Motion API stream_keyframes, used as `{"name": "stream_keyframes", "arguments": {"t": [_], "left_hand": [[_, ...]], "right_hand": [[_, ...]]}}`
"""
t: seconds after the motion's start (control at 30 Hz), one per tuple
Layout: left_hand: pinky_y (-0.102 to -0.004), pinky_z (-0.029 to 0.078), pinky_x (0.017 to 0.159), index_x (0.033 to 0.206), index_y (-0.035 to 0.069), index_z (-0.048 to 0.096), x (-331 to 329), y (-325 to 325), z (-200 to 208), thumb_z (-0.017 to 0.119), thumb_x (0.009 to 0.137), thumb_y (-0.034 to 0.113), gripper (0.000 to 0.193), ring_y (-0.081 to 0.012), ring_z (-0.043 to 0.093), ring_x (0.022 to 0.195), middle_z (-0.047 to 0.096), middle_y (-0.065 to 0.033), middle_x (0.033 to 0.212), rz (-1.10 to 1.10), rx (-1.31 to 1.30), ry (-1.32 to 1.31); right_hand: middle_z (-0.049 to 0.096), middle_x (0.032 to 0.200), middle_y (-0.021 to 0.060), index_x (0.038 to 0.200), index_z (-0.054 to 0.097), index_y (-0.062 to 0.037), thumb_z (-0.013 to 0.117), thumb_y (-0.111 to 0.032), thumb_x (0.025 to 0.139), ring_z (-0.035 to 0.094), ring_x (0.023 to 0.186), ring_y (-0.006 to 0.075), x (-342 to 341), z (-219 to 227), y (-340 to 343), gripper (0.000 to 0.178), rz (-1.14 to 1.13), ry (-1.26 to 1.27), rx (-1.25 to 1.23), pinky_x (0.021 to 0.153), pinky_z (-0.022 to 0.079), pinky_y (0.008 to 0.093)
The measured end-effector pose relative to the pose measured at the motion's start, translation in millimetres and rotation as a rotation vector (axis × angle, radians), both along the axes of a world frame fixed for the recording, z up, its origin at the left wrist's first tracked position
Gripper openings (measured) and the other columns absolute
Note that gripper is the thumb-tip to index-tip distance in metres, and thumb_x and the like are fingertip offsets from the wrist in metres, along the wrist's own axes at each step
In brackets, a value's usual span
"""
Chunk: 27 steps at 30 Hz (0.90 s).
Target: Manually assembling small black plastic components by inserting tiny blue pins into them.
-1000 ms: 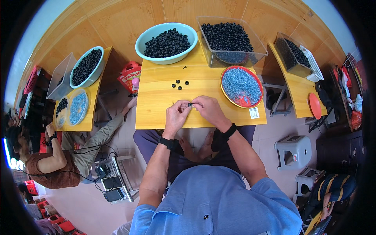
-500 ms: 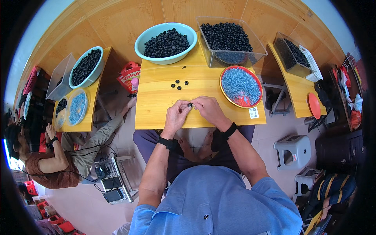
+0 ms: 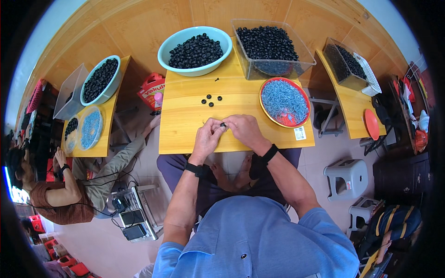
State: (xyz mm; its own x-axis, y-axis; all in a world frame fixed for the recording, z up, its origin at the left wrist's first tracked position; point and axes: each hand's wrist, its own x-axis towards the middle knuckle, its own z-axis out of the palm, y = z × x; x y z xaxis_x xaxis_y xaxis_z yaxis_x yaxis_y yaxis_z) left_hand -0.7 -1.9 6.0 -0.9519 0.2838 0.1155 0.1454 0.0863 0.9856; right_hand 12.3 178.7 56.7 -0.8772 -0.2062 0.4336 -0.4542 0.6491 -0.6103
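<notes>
1. On the far left, I am seeing a co-worker [image 3: 62, 199] in a brown top sitting with raised hands beside the left counter [image 3: 105, 127].
2. That counter is carrying a clear bin [image 3: 65, 104], a light-blue basin [image 3: 112, 88] of black pieces, and a round clear tray of bluish screws [image 3: 91, 129].
3. A red bag [image 3: 149, 92] is resting in the gap before the middle counter [image 3: 178, 129].
4. At this counter's back left, a pale turquoise bowl [image 3: 194, 71] is holding a heap of black, ring-like pieces.
5. Nearer the person in blue, four loose black rings [image 3: 209, 97] are lying in a small cluster, with a tiny dark screw [image 3: 216, 79] lying behind them.
6. The left hand [image 3: 207, 137] is hovering over the front edge, its fingers pinching a small black piece [image 3: 223, 124].
7. The right hand [image 3: 244, 130] is meeting it from the other side, its fingers narrowing onto the same piece.
8. Behind, a clear box [image 3: 252, 72] is brimming with black pieces; before it, a red tray [image 3: 294, 122] is holding bluish screws.
9. On the right counter [image 3: 357, 127], a red plate [image 3: 371, 124] is lying near the edge; a grey stool [image 3: 345, 178] is standing below.
</notes>
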Motion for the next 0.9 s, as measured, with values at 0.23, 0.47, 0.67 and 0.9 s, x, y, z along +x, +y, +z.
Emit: {"name": "stream_keyframes", "arguments": {"t": [0.23, 0.47, 0.67, 0.9], "left_hand": [[-0.0225, 0.049, 0.072, 0.104, 0.000, 0.061, 2, 9, 9, 0.063, 0.099, 0.002, 0.006, -0.0069, 0.060, 0.079, 0.067, -0.0019, 0.086, 0.049, 0.133, -0.087], [-0.0226, 0.049, 0.071, 0.101, -0.001, 0.060, -9, -2, -1, 0.064, 0.099, 0.005, 0.007, -0.0075, 0.059, 0.077, 0.065, -0.0024, 0.087, 0.047, 0.245, -0.206], [-0.0211, 0.038, 0.058, 0.109, 0.002, 0.055, 0, 6, 4, 0.063, 0.100, 0.006, 0.013, -0.0051, 0.045, 0.065, 0.050, 0.0039, 0.075, 0.062, -0.073, 0.070], [-0.0233, 0.039, 0.056, 0.121, 0.001, 0.059, 9, 12, 16, 0.065, 0.097, 0.004, 0.025, -0.0053, 0.046, 0.063, 0.053, 0.0030, 0.070, 0.055, -0.168, 0.135]], "right_hand": [[0.071, 0.085, 0.0178, 0.100, 0.072, -0.0039, 0.063, -0.009, 0.090, 0.071, 0.077, 0.0356, -2, -12, -4, 0.014, 0.019, -0.014, 0.048, 0.067, 0.056, 0.0447], [0.070, 0.083, 0.0202, 0.100, 0.070, -0.0011, 0.060, -0.007, 0.089, 0.070, 0.077, 0.0373, 8, -18, -21, 0.016, -0.038, -0.008, -0.119, 0.067, 0.056, 0.0462], [0.071, 0.082, 0.0187, 0.094, 0.072, -0.0025, 0.058, -0.014, 0.093, 0.071, 0.079, 0.0369, 6, -16, -12, 0.019, -0.131, -0.068, -0.159, 0.068, 0.055, 0.0465], [0.072, 0.082, 0.0178, 0.098, 0.065, -0.0021, 0.068, -0.018, 0.087, 0.072, 0.079, 0.0328, -6, -9, -3, 0.020, -0.145, -0.307, -0.310, 0.069, 0.055, 0.0429]]}}
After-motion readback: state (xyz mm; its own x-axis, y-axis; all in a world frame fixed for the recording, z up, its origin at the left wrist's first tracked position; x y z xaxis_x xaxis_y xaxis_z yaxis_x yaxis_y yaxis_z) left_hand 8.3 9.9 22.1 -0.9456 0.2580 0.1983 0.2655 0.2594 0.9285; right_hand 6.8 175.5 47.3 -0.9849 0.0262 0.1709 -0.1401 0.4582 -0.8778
